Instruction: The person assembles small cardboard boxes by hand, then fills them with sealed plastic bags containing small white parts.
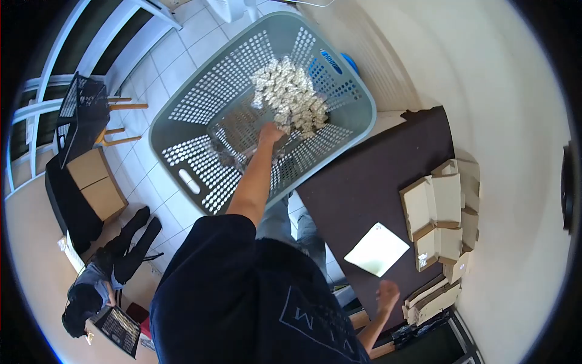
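Note:
My left hand (pixel 273 133) reaches down into a large grey-green plastic basket (pixel 174 112) with perforated walls. Its fingers are closed beside a heap of small, shiny, pale packets (pixel 288 91); whatever they hold is too small and hidden to make out. Some dark or clear pieces lie near that wrist on the basket floor. Over the edge of a dark brown table (pixel 364 182), my right hand (pixel 388 295) hangs with fingers curled in and nothing visible in them. Just beyond it lies a white sheet (pixel 377 249) on the table.
Opened cardboard boxes (pixel 433 206) line the table's wall side, with flattened cardboard (pixel 431 300) nearer me. A black crate (pixel 83 112) rests on a wooden stool (pixel 118 136) to the left. Below it stands a carton (pixel 97 182). Another person (pixel 97 285) sits lower left by a dark tray (pixel 118 329).

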The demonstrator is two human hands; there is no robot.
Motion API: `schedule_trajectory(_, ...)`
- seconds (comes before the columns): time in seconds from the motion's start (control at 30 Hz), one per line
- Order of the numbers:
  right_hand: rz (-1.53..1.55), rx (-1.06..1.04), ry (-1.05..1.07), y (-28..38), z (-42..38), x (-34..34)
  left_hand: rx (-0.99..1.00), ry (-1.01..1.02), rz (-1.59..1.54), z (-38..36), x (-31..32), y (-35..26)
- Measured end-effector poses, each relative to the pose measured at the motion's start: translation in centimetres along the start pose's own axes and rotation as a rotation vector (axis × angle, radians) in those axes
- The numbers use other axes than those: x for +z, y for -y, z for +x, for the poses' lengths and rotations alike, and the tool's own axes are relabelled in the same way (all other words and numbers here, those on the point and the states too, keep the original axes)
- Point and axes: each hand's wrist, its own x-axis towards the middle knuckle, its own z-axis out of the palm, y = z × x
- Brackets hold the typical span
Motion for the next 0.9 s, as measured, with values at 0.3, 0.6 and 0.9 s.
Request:
schedule_trajectory(0.3,0.089,0.393,0.066,-4.8,-8.4,4.0,-0.371,-0.035,-0.158,4.2,6.1,2.6)
schedule_trajectory(0.6,0.140,0.362,0.075,-2.6,-7.9,4.7,-0.247,0.000,-0.272,3.4,5.8,2.9)
schedule_trajectory(0.9,0.033,-0.280,-0.064,16.4,-4.5,4.5,0.559,0.040,-0.579,-11.6,-12.3,-7.0)
